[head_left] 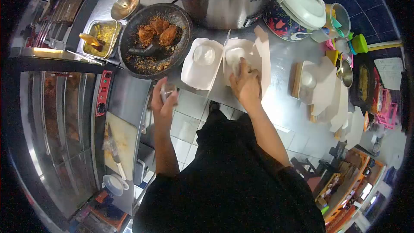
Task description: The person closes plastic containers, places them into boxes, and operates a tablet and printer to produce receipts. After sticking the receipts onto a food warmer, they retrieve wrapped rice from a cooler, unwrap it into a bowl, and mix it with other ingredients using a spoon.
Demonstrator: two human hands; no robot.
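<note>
Right hand (pixel 246 84) pressing fingers curled onto open white paper food box (pixel 241 58) near steel worktop (pixel 280 103) front edge, left hand (pixel 164 101) gripping small clear cup (pixel 167 91) just off that edge, second white box (pixel 202 62) beside, dark stone mortar (pixel 155 39) with fried chicken sitting behind.
</note>
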